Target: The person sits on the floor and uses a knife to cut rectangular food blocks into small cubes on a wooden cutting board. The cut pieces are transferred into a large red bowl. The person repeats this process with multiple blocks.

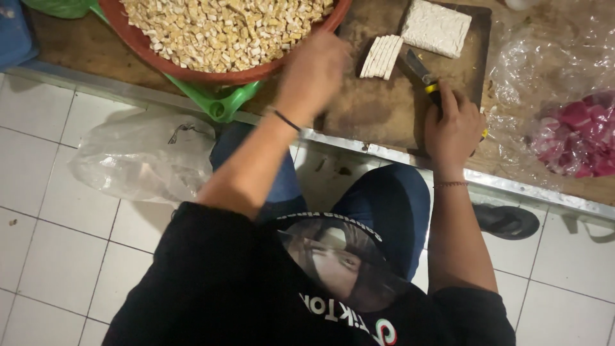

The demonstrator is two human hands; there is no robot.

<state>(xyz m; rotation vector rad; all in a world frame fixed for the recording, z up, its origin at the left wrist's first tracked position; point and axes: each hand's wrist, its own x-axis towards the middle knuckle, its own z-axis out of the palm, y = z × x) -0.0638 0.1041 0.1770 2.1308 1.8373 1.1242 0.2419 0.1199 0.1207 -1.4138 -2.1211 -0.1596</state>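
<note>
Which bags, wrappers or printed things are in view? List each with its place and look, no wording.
Clear plastic bag: on the white tile floor, left of the knees, crumpled, see-through.
Clear plastic wrap: on the table, right of the cutting board, crinkled.
Bag of pink pieces: far right on the table, clear, contents pink-red.
Shirt print: on the black shirt, a picture with white lettering.

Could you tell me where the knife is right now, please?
In the head view, the knife lies in the right hand on the cutting board, beside the white slices.
</note>
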